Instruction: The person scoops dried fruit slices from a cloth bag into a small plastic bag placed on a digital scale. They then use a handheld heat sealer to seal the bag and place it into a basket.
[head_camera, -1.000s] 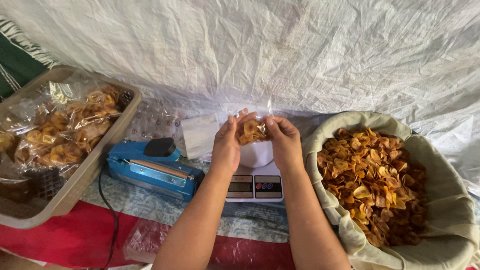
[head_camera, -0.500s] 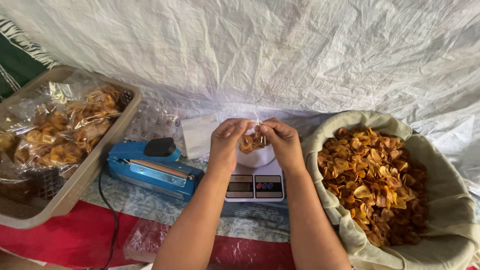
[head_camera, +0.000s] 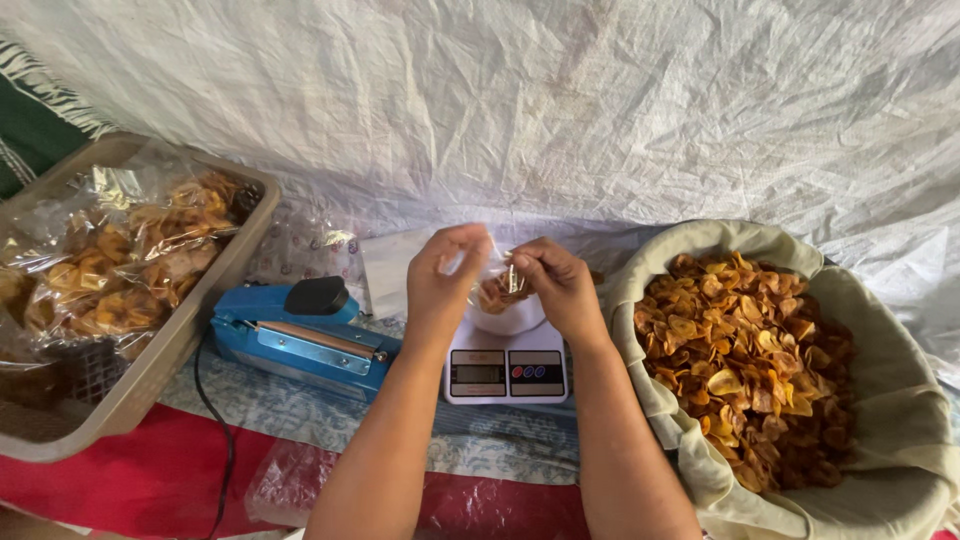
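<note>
Both forearms reach straight out from the bottom edge and meet above the small white kitchen scale. The left hand is raised with its fingers curled and pinched shut on the top edge of a small clear bag of chips. The right hand is just beside it, also closed, and its fingertips pinch the other side of the bag top. The two hands are very close, with only the bag mouth between them. The bag hangs low over a white bowl that sits on the scale; I cannot tell if the bag touches the bowl. Just to the left of the scale lies a blue bag sealer with a black knob, and its black cord runs down toward the near edge. Further left, a tan tray holds filled clear bags of chips, and its corner comes near the sealer. To the right, a big cloth sack full of golden chips stands open, and its rim is near the right forearm. A white woven sheet hangs behind everything like a wall. The floor cover near the person is a red and blue patterned mat. The open room is small: a strip in front of the scale and a gap behind the sealer.
</note>
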